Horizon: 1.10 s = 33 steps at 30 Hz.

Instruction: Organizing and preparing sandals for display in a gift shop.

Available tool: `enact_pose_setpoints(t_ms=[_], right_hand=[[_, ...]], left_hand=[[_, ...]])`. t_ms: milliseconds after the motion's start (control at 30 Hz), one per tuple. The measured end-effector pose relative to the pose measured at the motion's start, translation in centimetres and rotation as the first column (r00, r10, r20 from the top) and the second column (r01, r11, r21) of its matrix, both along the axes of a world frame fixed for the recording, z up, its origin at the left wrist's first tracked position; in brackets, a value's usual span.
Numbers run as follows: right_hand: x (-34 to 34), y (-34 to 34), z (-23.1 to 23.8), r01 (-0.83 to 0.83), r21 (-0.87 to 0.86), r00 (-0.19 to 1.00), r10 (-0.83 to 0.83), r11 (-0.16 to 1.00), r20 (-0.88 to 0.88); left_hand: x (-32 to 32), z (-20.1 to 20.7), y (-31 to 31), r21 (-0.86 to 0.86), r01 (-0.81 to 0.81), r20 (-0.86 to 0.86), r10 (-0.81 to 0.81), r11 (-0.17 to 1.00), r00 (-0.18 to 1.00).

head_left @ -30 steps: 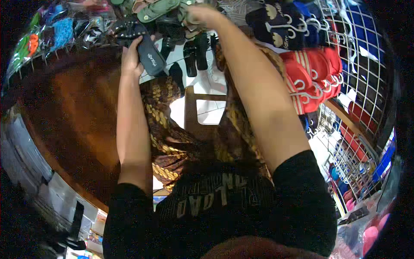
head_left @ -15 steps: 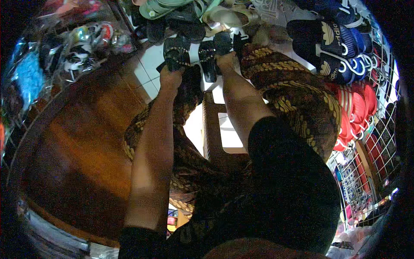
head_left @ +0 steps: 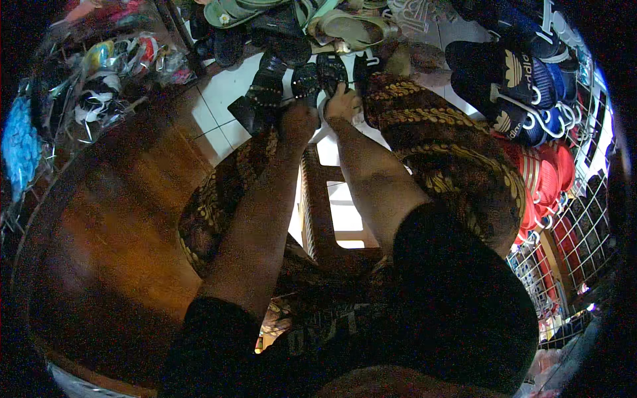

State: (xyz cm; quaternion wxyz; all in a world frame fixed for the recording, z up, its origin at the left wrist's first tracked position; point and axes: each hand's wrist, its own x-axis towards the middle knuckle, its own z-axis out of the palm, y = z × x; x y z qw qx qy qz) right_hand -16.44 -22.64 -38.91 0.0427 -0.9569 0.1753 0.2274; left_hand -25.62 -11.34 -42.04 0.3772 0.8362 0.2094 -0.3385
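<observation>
Two black sandals with small shiny studs are close together between my knees, near the tiled floor. My left hand is closed at the near end of the left black sandal; its fingers are dark and partly hidden. My right hand grips the near end of the right black sandal, fingers bent around it. Just left of them is another dark studded sandal, untouched by either hand. Whether a foot is in it is too dark to tell.
Green clogs, beige sandals and dark slippers crowd the far side. Blue-black slides and red slides hang on a white wire rack at right. Bagged footwear lies left, beyond a brown wooden surface.
My left hand has moved right and slightly nearer, bringing its sandal beside the other one. My right hand has shifted slightly nearer, and the sandals are now side by side.
</observation>
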Motion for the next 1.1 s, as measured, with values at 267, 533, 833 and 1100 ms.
enact_pose_setpoints(t_ms=[267,533,833,1100], right_hand=[[2.7,-4.8,-1.4,0.064,0.471,0.939,0.107,0.88,-0.328],[11.1,-4.7,1.1,0.303,0.398,0.827,-0.031,0.866,-0.561],[11.0,-2.6,28.2,0.49,0.866,0.796,-0.354,-0.099,-0.491],[2.0,-12.3,53.7,0.302,0.914,0.952,0.133,-0.272,-0.275]], left_hand=[[7.2,1.0,-5.4,0.343,-0.488,-0.002,0.521,0.802,0.854],[7.5,9.1,-3.2,0.304,-0.454,0.199,0.411,0.837,0.89],[9.5,28.9,0.8,-0.783,-0.603,-0.528,0.672,-0.149,0.519],[0.9,52.9,-4.2,-0.936,0.034,-0.248,0.726,-0.35,0.642]])
